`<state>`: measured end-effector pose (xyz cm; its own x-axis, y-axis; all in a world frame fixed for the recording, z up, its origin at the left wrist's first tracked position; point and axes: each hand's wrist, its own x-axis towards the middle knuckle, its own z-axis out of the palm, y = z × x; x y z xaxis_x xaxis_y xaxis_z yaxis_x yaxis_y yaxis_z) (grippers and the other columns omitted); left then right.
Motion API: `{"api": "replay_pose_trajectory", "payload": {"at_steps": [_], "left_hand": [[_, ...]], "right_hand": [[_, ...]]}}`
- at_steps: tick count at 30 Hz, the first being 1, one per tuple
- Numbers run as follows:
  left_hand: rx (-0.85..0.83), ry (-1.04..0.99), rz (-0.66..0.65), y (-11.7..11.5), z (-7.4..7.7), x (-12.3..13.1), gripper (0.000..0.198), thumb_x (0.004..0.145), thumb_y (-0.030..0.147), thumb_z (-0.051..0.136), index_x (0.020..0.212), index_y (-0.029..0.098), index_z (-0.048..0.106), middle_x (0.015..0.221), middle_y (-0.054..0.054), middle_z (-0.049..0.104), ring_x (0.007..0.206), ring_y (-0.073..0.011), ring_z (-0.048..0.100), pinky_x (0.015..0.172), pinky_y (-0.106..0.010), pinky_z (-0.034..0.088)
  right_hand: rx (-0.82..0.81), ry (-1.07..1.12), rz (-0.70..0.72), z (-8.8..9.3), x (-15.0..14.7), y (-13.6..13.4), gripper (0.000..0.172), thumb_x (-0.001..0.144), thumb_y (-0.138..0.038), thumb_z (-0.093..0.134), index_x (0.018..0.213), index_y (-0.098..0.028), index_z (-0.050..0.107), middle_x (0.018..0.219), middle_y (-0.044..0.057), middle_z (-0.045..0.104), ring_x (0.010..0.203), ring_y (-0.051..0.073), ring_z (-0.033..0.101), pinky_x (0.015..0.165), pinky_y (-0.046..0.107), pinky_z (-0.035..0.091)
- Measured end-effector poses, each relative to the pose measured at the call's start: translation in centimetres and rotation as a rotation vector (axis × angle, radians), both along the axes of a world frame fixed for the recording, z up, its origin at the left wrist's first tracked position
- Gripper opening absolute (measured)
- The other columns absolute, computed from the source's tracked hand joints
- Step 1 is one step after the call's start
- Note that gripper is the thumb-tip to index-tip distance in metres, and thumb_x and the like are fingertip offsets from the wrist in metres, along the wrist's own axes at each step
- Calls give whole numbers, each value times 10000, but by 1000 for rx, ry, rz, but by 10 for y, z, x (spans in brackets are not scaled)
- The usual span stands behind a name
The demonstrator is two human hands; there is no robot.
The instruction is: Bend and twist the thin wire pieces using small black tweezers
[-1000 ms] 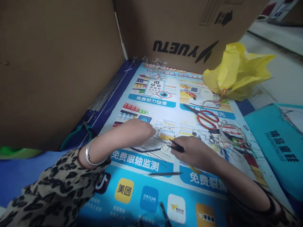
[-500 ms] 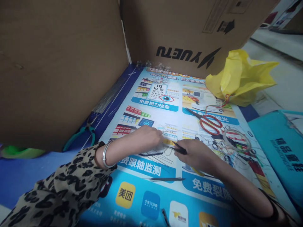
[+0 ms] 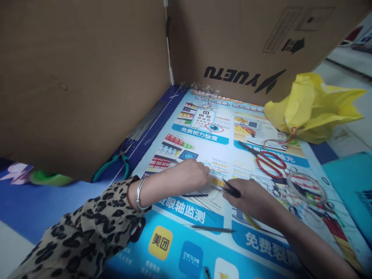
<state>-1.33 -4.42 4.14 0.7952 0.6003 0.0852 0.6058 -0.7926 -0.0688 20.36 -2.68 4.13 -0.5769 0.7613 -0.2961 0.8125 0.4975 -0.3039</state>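
The red-handled scissors (image 3: 257, 154) lie on a printed poster (image 3: 180, 228), blades pointing away and to the left. To the left of the scissors and a little nearer the person, the left hand (image 3: 193, 176) is curled with its fingers pressed together, apparently pinching some thin wire (image 3: 216, 168); the fingertips are hidden, so the exact grip cannot be told. The wire spreads in fine loops beside that hand, between it and the scissors. Directly nearer the person than the scissors, the right hand (image 3: 247, 195) is closed around a dark pointed tool (image 3: 232, 190), whose tips aim left toward the wire; whether they touch it cannot be told. A silver bangle (image 3: 138, 193) circles the left wrist below a leopard-print sleeve (image 3: 87, 236). Just right of the scissors and nearer the person lies a pale round coil (image 3: 290, 184), with small dark rings about it. Beyond the scissors to the right sits a bunched yellow sheet (image 3: 308, 104), coloured cords (image 3: 279, 141) trailing from it toward the handles. Well left of the scissors rest teal-handled pliers (image 3: 125, 162), and beyond the scissors stands a cardboard panel (image 3: 238, 38) with upside-down lettering.
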Motion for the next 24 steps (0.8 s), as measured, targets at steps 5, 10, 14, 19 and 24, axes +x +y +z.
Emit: {"api": "replay_pose_trajectory", "payload": {"at_steps": [5, 10, 14, 19, 24], "left_hand": [[21, -4, -19, 1, 5, 0, 77, 807, 114, 498, 802, 167, 553, 738, -43, 585, 675, -170, 539, 547, -309, 341], [49, 18, -17, 1, 4, 3, 85, 800, 101, 493, 791, 170, 542, 736, -40, 594, 659, -171, 538, 563, -319, 343], [43, 10, -37, 0, 3, 3, 124, 809, 98, 467, 870, 172, 546, 730, -36, 595, 644, -163, 536, 555, -310, 342], [37, 41, -37, 3, -2, 2, 112, 788, 77, 469, 804, 158, 545, 733, -54, 593, 641, -162, 534, 544, -306, 338], [18, 18, -36, 4, -4, 1, 118, 798, 69, 459, 791, 149, 546, 729, -56, 594, 643, -158, 537, 554, -300, 353]], "right_hand": [[-10, 9, -31, 2, -1, 1, 209, 780, -369, 462, 662, -199, 483, 652, 1, 575, 569, 114, 470, 515, 235, 241], [-21, 18, -16, 1, -2, 2, 213, 776, -352, 468, 633, -194, 481, 624, -7, 566, 565, 109, 471, 522, 232, 250], [-9, 5, 1, 1, -3, 3, 201, 773, -334, 474, 636, -188, 499, 634, 1, 578, 569, 109, 475, 531, 233, 255], [23, -52, 5, -3, -3, 3, 161, 759, -339, 505, 720, -191, 557, 720, 22, 626, 621, 133, 518, 543, 237, 260], [78, -72, 21, -7, -3, 0, 175, 781, -330, 479, 720, -188, 561, 724, 29, 629, 630, 135, 531, 542, 240, 246]]}}
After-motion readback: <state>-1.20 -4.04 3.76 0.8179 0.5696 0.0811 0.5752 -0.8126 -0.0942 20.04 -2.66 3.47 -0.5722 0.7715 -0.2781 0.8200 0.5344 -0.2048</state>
